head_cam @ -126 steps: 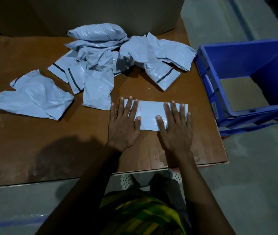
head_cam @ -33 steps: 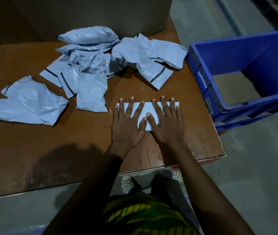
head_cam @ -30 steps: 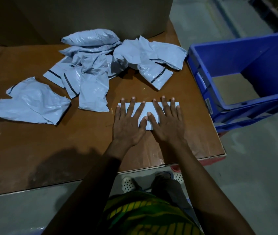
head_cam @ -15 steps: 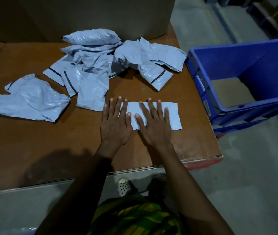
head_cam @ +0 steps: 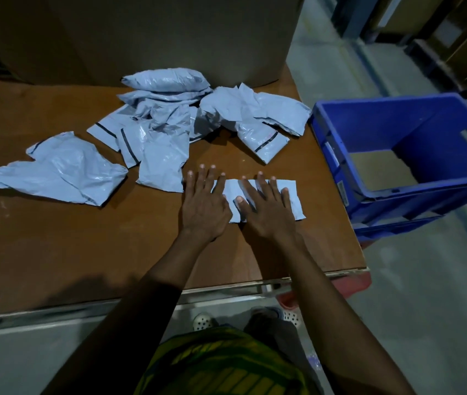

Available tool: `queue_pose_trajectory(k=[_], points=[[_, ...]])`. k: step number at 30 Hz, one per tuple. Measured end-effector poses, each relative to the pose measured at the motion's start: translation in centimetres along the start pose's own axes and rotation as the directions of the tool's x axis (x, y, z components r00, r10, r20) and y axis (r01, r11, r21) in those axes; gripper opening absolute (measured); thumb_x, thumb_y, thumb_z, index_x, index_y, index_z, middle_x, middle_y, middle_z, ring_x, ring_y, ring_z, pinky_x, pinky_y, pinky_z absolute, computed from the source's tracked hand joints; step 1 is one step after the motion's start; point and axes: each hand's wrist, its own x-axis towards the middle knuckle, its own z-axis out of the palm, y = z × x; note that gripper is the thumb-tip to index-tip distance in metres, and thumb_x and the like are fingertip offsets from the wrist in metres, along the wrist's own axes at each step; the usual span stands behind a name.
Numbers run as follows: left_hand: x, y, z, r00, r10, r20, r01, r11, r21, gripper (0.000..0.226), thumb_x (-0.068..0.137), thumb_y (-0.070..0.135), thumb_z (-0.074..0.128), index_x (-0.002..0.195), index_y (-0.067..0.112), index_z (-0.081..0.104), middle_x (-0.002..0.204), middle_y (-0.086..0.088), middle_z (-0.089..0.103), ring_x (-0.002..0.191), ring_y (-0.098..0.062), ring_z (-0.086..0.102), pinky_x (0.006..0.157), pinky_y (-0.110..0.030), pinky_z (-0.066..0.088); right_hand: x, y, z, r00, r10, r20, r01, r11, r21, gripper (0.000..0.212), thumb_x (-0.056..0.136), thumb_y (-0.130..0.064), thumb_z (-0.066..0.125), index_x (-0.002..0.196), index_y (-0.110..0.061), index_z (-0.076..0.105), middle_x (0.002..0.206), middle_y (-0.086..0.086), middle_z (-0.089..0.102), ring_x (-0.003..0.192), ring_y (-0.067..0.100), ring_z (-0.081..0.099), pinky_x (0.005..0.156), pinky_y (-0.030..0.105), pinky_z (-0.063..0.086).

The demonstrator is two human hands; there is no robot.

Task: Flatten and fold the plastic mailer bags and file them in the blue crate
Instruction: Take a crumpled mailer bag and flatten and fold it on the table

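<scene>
Left hand [head_cam: 204, 203] and right hand [head_cam: 266, 208] lie flat, fingers straight, pressing folded mailer [head_cam: 296, 206] near right edge of table [head_cam: 84, 238]. Blue crate [head_cam: 383, 121] sits just past that edge. Crumpled mailers [head_cam: 163, 143] lie behind.

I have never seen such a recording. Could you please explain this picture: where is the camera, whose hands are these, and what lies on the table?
No machine here: a person wears one camera on the head, looking down at their own two hands. The left hand and the right hand press flat, fingers straight, on a folded mailer on the brown table. Nothing is gripped. Behind lies a pile of crumpled mailers; a blue crate stands at the right.
</scene>
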Motion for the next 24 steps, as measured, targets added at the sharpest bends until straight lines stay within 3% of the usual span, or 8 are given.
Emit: queue_pose_trajectory(k=[4, 9, 16, 20, 24], points=[[0.3, 2.0, 0.8, 0.994, 0.105, -0.001, -0.104, 0.979, -0.173, 0.065, 0.106, 0.040, 0.012, 0.165, 0.014, 0.014, 0.173, -0.009, 0.007, 0.160, -0.029, 0.001, 0.128, -0.044, -0.006, 0.1, 2.0, -0.5, 0.990, -0.028, -0.139, 0.027, 1.000, -0.009, 0.065, 0.106, -0.061, 0.016, 0.165, -0.035, 0.014, 0.174, 0.000, -0.003, 0.160, 0.025, -0.011, 0.126, 0.049, -0.007], [-0.3, 2.2, 2.7, 0.992, 0.121, -0.026, -0.124, 0.978, -0.170, 0.061, 0.109, 0.046, 0.015, 0.166, 0.025, 0.015, 0.173, -0.006, 0.010, 0.160, -0.029, 0.004, 0.129, -0.050, 0.004, 0.0, 4.1, -0.4, 0.997, -0.026, -0.069, 0.025, 1.000, -0.013, 0.065, 0.106, -0.063, 0.021, 0.165, -0.036, 0.013, 0.174, 0.000, -0.001, 0.160, 0.022, -0.010, 0.129, 0.049, -0.004], [-0.1, 2.1, 3.0, 0.993, 0.109, -0.033, -0.113, 0.977, -0.181, 0.059, 0.107, 0.046, 0.026, 0.164, 0.030, 0.022, 0.173, -0.001, 0.012, 0.160, -0.027, 0.003, 0.129, -0.048, 0.000, 0.2, 3.9, 0.4, 0.998, 0.027, -0.056, -0.028, 0.999, -0.016, 0.070, 0.103, -0.069, 0.016, 0.165, -0.039, 0.009, 0.174, -0.002, -0.007, 0.158, 0.020, -0.018, 0.129, 0.048, -0.006], [0.1, 1.8, 3.2, 0.994, 0.108, -0.009, -0.108, 0.979, -0.175, 0.060, 0.107, 0.053, 0.029, 0.163, 0.034, 0.024, 0.173, 0.001, 0.011, 0.160, -0.026, 0.001, 0.128, -0.045, -0.009, 0.4, 4.2, 0.2, 0.999, 0.042, 0.023, -0.040, 0.998, -0.058, 0.076, 0.098, -0.077, 0.010, 0.164, -0.043, -0.001, 0.172, -0.003, -0.017, 0.156, 0.019, -0.026, 0.128, 0.047, -0.011], [0.9, 1.5, 2.5, 0.991, 0.090, 0.099, -0.067, 0.975, -0.213, 0.065, 0.101, 0.062, 0.019, 0.162, 0.041, 0.016, 0.173, 0.008, -0.001, 0.160, -0.022, -0.008, 0.124, -0.041, -0.019, 0.5, 3.8, -0.5, 0.995, 0.060, 0.083, -0.055, 0.997, -0.057, 0.074, 0.096, -0.074, 0.002, 0.163, -0.043, -0.005, 0.170, -0.004, -0.023, 0.153, 0.017, -0.032, 0.126, 0.045, -0.018]])
